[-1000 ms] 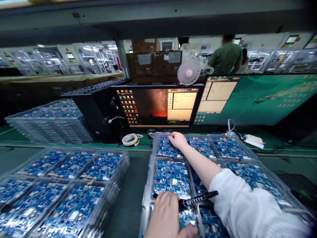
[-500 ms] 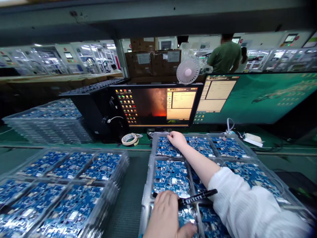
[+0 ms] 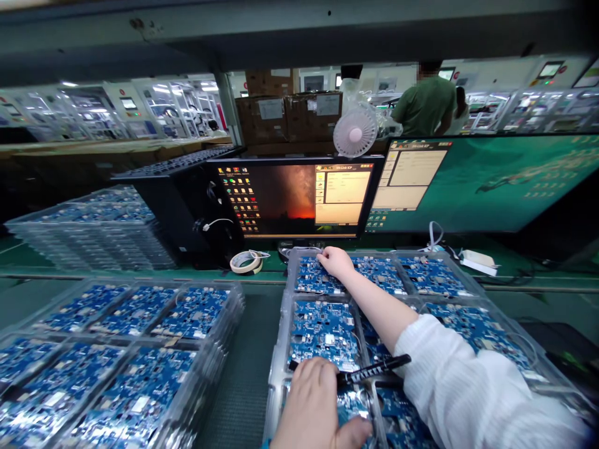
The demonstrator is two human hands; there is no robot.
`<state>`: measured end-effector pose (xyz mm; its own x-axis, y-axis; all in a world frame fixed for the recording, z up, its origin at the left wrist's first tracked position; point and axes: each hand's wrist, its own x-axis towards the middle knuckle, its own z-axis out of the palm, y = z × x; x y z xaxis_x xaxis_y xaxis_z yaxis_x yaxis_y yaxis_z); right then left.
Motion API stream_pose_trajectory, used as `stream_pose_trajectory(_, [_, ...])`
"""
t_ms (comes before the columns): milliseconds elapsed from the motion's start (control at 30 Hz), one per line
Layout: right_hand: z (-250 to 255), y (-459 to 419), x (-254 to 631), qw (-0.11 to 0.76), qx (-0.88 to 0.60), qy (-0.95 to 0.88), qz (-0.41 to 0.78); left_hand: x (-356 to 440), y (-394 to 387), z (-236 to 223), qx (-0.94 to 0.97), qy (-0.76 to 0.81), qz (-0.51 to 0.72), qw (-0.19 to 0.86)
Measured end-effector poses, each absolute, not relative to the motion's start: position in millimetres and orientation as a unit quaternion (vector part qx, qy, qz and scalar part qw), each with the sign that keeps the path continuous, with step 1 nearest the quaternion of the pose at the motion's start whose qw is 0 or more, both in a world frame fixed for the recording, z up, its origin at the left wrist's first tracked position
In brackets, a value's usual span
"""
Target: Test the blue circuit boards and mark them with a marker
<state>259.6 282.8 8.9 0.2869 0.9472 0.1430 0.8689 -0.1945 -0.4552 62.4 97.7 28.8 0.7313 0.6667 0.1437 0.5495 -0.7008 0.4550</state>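
Observation:
My left hand (image 3: 311,405) is at the near left of a clear plastic tray (image 3: 285,312) holding blue circuit boards. Its fingers are curled round a black marker pen (image 3: 374,369) with white print, which sticks out to the right. The thumb rests over a near circuit board (image 3: 353,405). My right arm, in a white sleeve, crosses the tray, and my right hand (image 3: 336,262) pinches at the top of the far-left circuit board (image 3: 311,277). What its fingertips grip is hidden; a thin pale cable (image 3: 309,251) runs close by.
Another stack of board-filled trays (image 3: 224,312) stands at the left, with more trays (image 3: 93,237) behind. Two monitors (image 3: 281,206) and a black computer case (image 3: 187,218) line the back. A tape roll (image 3: 246,262), a small fan (image 3: 354,133) and a white box (image 3: 478,263) are nearby. A person (image 3: 425,103) stands beyond.
Both hands hold nearly the same places, the right still pinching at the far-left board and the left still on the marker pen. The view has shifted very slightly.

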Motion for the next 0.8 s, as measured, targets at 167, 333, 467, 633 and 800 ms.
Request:
stream_pose_trajectory(167, [9.3,281.1,257.3,0.213,-0.762,-0.607,0.074,62.8,97.5,29.8,0.908,0.334,0.146,0.208])
stream_pose_trajectory(333, [11.0,278.1,255.4,0.197,-0.767,-0.607,0.064,62.8,97.0,31.6,0.903,0.343,0.143,0.214])
stream_pose_trajectory(467, [12.8,277.1,254.1,0.184,-0.772,-0.605,0.062,63.2,96.3,33.8,0.901,0.345,0.141,0.220])
stream_pose_trajectory(633, [13.6,276.5,251.8,0.180,-0.777,-0.600,0.059,64.0,98.0,34.8,0.905,0.345,0.131,0.212])
stream_pose_trajectory(800, [12.9,277.3,253.9,0.201,-0.782,-0.587,0.065,62.9,101.4,39.6,0.912,0.339,0.133,0.190])
